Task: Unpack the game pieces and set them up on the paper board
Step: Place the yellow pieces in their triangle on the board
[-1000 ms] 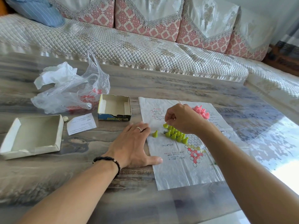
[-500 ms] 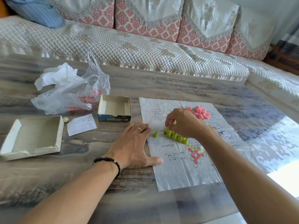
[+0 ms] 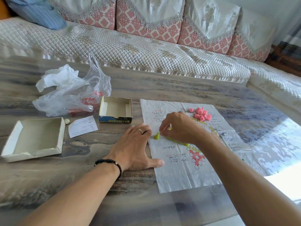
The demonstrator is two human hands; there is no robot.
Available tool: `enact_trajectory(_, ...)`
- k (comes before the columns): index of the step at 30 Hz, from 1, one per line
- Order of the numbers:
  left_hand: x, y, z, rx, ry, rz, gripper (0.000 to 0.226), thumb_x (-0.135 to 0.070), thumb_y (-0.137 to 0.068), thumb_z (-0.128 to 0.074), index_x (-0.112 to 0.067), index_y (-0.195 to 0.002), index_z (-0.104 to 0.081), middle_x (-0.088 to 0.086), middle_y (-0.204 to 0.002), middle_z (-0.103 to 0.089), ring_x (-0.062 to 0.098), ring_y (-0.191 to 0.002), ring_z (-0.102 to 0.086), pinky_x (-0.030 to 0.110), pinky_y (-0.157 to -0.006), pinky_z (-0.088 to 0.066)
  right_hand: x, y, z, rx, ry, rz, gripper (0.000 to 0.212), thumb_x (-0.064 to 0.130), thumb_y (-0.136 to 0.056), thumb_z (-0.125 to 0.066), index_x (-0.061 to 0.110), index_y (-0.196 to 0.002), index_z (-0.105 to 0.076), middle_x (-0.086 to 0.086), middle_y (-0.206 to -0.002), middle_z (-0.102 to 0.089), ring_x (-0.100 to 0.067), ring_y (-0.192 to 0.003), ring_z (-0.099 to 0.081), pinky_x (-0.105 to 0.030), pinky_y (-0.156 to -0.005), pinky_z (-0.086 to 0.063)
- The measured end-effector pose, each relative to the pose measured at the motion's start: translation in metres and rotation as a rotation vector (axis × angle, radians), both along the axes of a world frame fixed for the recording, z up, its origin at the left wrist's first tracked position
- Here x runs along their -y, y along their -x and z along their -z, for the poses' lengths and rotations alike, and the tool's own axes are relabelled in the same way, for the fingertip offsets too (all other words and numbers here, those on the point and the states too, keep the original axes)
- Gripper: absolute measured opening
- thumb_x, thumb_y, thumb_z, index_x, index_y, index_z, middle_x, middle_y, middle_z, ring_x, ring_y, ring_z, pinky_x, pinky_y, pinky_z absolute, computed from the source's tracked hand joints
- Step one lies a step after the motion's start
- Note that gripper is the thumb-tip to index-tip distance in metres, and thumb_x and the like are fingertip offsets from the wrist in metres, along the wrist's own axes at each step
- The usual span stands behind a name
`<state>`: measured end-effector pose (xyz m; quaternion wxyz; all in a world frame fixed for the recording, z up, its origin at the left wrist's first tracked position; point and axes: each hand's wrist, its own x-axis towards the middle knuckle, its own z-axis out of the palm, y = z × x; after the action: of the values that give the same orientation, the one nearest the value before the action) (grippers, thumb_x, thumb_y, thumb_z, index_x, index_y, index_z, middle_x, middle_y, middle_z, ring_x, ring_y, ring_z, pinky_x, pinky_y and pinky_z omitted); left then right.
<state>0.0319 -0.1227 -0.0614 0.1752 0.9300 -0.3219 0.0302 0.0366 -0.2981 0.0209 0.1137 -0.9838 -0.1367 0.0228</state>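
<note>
Head view: left hand (image 3: 133, 147) lies flat, fingers straight, pinning the white paper board (image 3: 182, 173) to the bench (image 3: 48, 176). Right hand (image 3: 180, 128) pinches a small green cone piece (image 3: 170, 128) above the green row (image 3: 177, 141); pink pieces (image 3: 202, 115) piled beyond.

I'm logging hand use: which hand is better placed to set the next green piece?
Right. The right hand is already curled over the green pieces; the left hand lies flat, holding down the paper board.

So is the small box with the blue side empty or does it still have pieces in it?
Empty. The small box sits open-topped on the table, and only its bare pale inside shows; no pieces lie in it.
</note>
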Motion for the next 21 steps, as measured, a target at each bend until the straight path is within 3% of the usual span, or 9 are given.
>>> enact_trajectory(10, -0.001, 0.001, -0.001, -0.019, -0.012, 0.0, 0.113, -0.09, -0.055, -0.037, -0.018, -0.142, -0.031, -0.003, -0.157, -0.019, 0.013, -0.145, -0.008, 0.034, -0.119, -0.004, -0.007, 0.0, 0.006, 0.002, 0.001, -0.009, 0.009, 0.019, -0.085, -0.068, 0.019, -0.089, -0.075, 0.015, -0.076, -0.057, -0.003, -0.075, -0.058, -0.009, -0.058, -0.034)
enact_trajectory(15, -0.001, 0.001, -0.001, -0.037, -0.029, -0.003, 0.115, -0.089, -0.058, -0.042, -0.016, -0.145, -0.026, -0.002, -0.158, -0.017, 0.013, -0.145, -0.007, 0.035, -0.12, -0.004, 0.0, -0.003, 0.001, 0.057, -0.013, 0.034, 0.01, 0.017, -0.085, -0.065, 0.017, -0.087, -0.075, 0.008, -0.083, -0.065, -0.005, -0.077, -0.058, -0.018, -0.065, -0.042)
enact_trajectory(18, -0.001, 0.0, -0.001, -0.051, -0.038, -0.004, 0.117, -0.089, -0.059, -0.045, -0.015, -0.147, -0.023, -0.002, -0.159, -0.014, 0.013, -0.145, -0.006, 0.034, -0.12, -0.003, 0.01, -0.006, -0.006, 0.081, -0.028, 0.087, 0.009, 0.016, -0.085, -0.067, 0.017, -0.087, -0.076, 0.009, -0.082, -0.063, -0.003, -0.074, -0.058, -0.01, -0.062, -0.04)
enact_trajectory(21, -0.001, 0.0, -0.002, -0.07, -0.051, -0.015, 0.117, -0.088, -0.061, -0.046, -0.015, -0.149, -0.02, -0.001, -0.16, -0.008, 0.013, -0.146, -0.002, 0.035, -0.12, -0.004, 0.012, -0.005, -0.007, 0.059, -0.009, 0.084, 0.008, 0.018, -0.085, -0.068, 0.018, -0.087, -0.075, 0.011, -0.083, -0.064, -0.003, -0.076, -0.06, -0.011, -0.064, -0.039)
